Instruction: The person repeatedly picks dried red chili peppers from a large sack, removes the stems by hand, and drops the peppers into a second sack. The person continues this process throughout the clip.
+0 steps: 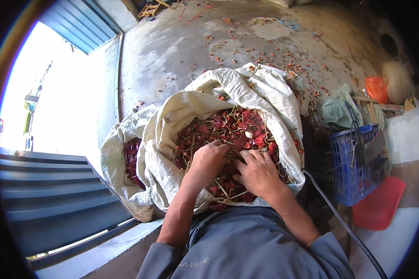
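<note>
An open white woven sack [167, 139] with a rolled rim stands against my body. Inside lie dried red pods or chillies [262, 139] mixed with thin pale stems [221, 186]. My left hand [211, 157] is in the sack, palm down, its fingertips curled into the red pieces; whether it pinches anything is hidden. My right hand [256, 171] rests beside it on the right, its fingers bent and somewhat apart over the heap, the tips partly hidden. A small whitish piece [248, 134] lies above my right hand.
A smaller sack [117, 167] of red pieces stands at the left, near a blue corrugated metal door [56, 198]. Red bits and stems litter the concrete floor [181, 55]. At the right are a blue plastic crate [349, 174], a red plastic piece [379, 205] and a braided hose [338, 212].
</note>
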A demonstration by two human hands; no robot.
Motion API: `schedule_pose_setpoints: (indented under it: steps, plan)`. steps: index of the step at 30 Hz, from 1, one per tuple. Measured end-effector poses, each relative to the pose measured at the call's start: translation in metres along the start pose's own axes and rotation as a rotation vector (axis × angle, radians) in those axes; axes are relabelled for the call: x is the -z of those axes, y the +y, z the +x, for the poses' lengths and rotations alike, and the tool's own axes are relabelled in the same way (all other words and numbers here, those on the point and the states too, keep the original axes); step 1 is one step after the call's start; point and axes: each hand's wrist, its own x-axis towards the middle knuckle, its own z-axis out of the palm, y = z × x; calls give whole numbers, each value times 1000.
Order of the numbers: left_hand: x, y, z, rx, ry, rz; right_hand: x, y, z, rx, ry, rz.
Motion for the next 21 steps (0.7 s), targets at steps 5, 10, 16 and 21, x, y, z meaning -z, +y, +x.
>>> schedule_pose_setpoints:
  steps: [5,10,16,21]
  plan:
    - [8,-19,-23,217,140,-123,-4,-1,-16,50,72,7]
    - [35,-5,-41,369,307,-472,1,-7,-4,-254,37,-11]
    - [19,-6,-63,208,700,-265,15,-6,7,-177,184,367]
    - [18,36,-75,188,536,-665,25,-17,0,-377,225,1012]
